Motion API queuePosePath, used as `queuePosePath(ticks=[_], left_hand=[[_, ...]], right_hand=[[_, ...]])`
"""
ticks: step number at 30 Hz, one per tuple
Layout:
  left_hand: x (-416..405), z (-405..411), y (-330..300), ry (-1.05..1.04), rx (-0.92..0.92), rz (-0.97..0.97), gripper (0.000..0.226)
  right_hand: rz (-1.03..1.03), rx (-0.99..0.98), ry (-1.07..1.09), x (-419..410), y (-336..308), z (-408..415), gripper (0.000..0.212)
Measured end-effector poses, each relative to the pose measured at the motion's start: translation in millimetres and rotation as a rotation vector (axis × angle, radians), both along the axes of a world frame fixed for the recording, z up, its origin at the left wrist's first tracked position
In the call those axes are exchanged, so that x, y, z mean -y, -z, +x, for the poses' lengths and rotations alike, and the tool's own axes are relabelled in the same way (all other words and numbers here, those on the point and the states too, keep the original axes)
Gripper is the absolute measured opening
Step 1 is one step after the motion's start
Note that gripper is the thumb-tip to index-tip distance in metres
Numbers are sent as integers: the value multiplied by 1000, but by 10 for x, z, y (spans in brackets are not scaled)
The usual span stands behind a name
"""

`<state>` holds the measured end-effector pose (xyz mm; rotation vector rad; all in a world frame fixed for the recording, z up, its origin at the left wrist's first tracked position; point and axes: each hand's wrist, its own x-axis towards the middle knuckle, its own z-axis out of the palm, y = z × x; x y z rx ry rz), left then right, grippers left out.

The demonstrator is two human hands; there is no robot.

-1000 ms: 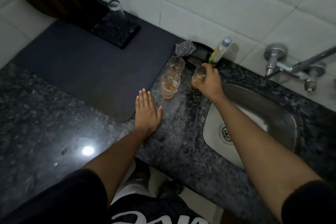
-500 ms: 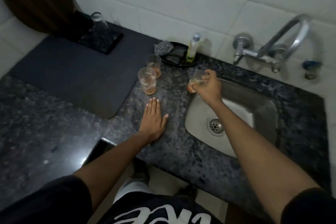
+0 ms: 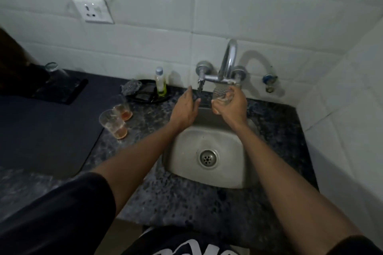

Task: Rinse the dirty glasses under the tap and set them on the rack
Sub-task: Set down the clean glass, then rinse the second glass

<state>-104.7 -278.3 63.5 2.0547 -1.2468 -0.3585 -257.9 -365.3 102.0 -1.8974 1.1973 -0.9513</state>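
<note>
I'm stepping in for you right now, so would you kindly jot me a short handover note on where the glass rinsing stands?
Right hand: holds one glass over the sink, below the tap.
Left hand: open, holds nothing, reaching toward the tap's left handle.
No running water is visible.
Two dirty glasses stand on the counter, left of the sink, with orange dregs.
One glass stands upside down on the rack, far left.
Done: one glass racked, it seems.
Left: rinse the held glass, rack it, then the other two.
</note>
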Motion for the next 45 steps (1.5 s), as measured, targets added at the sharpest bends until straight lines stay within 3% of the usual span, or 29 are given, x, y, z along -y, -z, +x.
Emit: queuePosePath(ticks=[3,5,11,19,42,44,45], left_hand=[[449,3,-146,-57,-238,19,63],[699,23,-179,-101,-334,45,47],[1000,94,-162,-233,-288,71,36],[1005,108,-96,-292,-386,31,39],[1011,174,44,-322,-494,-4,39],[1013,153,55,-326,-615,1,38],[994,113,41,-329,-800,12,42]], right_hand=[[-49,2,37,93,-42,15,60],[-67,-2,39,101,-57,29,55],[-48,-8,50,131,-40,118,57],[-54,36,77,161,-15,176,56],[-80,23,29,161,-15,208,49],[-71,17,29,161,-18,209,50],[-63,16,30,163,-15,209,52]])
